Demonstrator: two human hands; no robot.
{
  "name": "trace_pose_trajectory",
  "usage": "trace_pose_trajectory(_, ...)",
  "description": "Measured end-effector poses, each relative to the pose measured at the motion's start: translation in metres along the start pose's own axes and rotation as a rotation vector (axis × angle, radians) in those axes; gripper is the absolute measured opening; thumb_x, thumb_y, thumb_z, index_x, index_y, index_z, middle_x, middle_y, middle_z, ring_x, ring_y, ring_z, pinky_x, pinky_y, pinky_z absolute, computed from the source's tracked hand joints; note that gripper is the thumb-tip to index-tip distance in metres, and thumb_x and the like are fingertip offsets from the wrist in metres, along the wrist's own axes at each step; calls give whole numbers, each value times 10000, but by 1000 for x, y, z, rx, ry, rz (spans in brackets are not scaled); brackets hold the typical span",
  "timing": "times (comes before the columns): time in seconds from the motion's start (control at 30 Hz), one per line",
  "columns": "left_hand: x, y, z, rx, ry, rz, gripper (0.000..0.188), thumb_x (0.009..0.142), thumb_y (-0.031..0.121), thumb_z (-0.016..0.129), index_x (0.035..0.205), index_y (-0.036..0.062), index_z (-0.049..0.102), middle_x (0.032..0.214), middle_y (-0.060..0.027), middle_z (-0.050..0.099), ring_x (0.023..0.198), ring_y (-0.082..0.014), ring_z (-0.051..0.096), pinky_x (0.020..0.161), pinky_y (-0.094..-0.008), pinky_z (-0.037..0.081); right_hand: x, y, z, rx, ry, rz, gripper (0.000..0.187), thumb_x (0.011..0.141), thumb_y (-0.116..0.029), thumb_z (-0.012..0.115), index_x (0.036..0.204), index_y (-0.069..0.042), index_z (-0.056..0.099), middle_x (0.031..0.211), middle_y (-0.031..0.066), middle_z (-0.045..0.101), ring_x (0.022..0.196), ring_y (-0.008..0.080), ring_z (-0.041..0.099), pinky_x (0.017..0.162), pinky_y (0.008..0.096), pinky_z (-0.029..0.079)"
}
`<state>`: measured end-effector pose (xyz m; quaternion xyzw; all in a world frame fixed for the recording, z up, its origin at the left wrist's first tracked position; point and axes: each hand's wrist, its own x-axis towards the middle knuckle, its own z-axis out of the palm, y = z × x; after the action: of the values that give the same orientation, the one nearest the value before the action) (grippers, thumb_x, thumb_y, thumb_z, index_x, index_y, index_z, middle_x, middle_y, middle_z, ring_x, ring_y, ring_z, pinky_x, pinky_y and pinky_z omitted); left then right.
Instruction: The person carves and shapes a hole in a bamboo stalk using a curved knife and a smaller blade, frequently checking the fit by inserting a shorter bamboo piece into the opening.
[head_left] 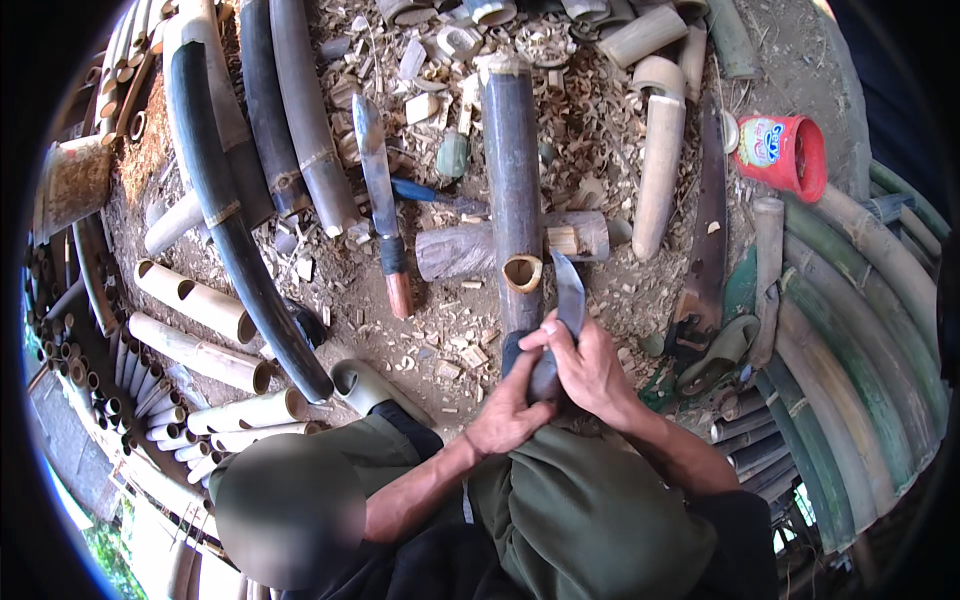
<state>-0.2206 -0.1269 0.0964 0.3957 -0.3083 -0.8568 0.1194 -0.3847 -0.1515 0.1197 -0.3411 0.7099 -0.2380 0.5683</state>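
Observation:
A dark bamboo pole (pixel 512 160) lies lengthwise in front of me, with an oval opening (pixel 522 273) cut in its upper side. It rests across a short log (pixel 455 250). My right hand (pixel 592 375) is closed around a curved knife (pixel 570 295), whose blade points away from me beside the opening. My left hand (pixel 508 412) is wrapped around the near, dark end of the pole, close to my knees. The fingers of both hands nearly meet there, and the knife's handle is mostly hidden.
On the ground at left lie a long knife (pixel 378 185) with a wooden handle and a blue-handled tool (pixel 430 193). Wood shavings (pixel 585 130) cover the ground. Bamboo lengths (pixel 215 180) lean at left, green poles (pixel 850 290) at right. A red container (pixel 785 157) lies far right.

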Motion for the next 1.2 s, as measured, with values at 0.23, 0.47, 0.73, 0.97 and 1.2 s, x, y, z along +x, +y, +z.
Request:
trace_pose_trajectory(0.23,-28,-50,-61,489,525,-115,517,767,312,792,1145,-5,640,789,-124,691,713,-183,685,694,-321,549,39,-13,52,136,-405,429,458,1016,-296,429,823,71,623,652,191,665,494,234,657,466,351,535)
trace_pose_trajectory(0.47,9,133,-85,1482,254,-107,368,710,406,802,870,86,715,670,-137,667,622,-310,682,584,-407,546,52,-7,64,1029,-264,339,376,998,-242,464,962,106,603,865,200,697,555,241,677,475,326,570)
trace_pose_trajectory(0.73,68,204,-39,1930,-289,59,108,820,196,664,890,213,743,656,-74,651,601,-234,671,533,-392,511,46,-7,45,1731,-142,544,217,998,-239,489,1029,-49,589,864,89,689,710,213,672,661,362,564)
trace_pose_trajectory(0.97,3,124,-74,1368,289,-251,337,747,387,745,859,71,710,733,-180,685,691,-350,693,669,-447,552,53,-16,54,971,-356,442,354,1004,-257,460,917,73,553,766,193,647,546,247,655,474,348,557)
trace_pose_trajectory(1.2,99,226,4,2086,-406,-35,102,832,182,684,762,115,716,694,-68,690,643,-205,693,547,-343,522,50,-12,27,1782,-102,563,277,995,-223,420,1085,-26,593,863,103,692,699,219,689,627,347,565)
